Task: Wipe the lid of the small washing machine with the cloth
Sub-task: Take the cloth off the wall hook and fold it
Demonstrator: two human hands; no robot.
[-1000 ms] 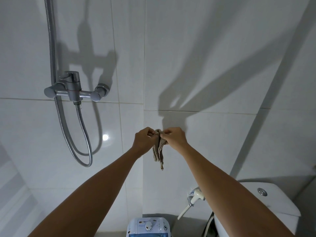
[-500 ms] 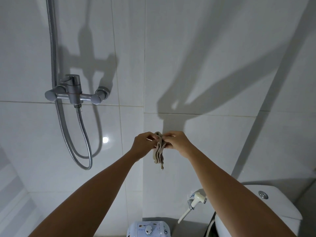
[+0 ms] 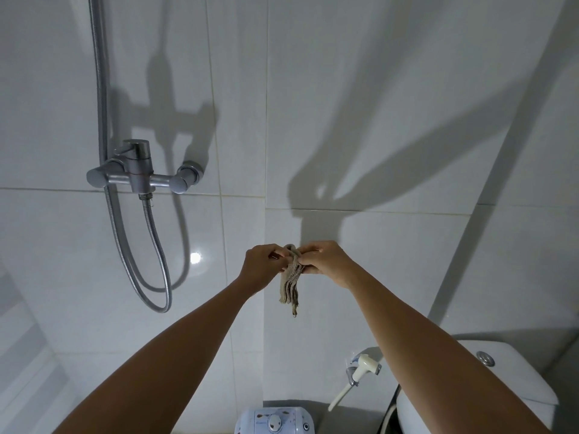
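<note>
A small grey-brown cloth hangs bunched in folds in front of the white tiled wall. My left hand pinches its top from the left and my right hand pinches it from the right, both arms stretched forward. Far below, at the bottom edge of the head view, only the white and pale blue control panel of the small washing machine shows, with a round dial. Its lid is out of view.
A chrome shower mixer with a looped metal hose is fixed to the wall on the left. A white bidet sprayer hangs low on the wall. The white toilet tank stands at the lower right.
Both hands and the cloth stay together at about the same spot; the fingers shift slightly on the cloth's top. The view tilts a little.
</note>
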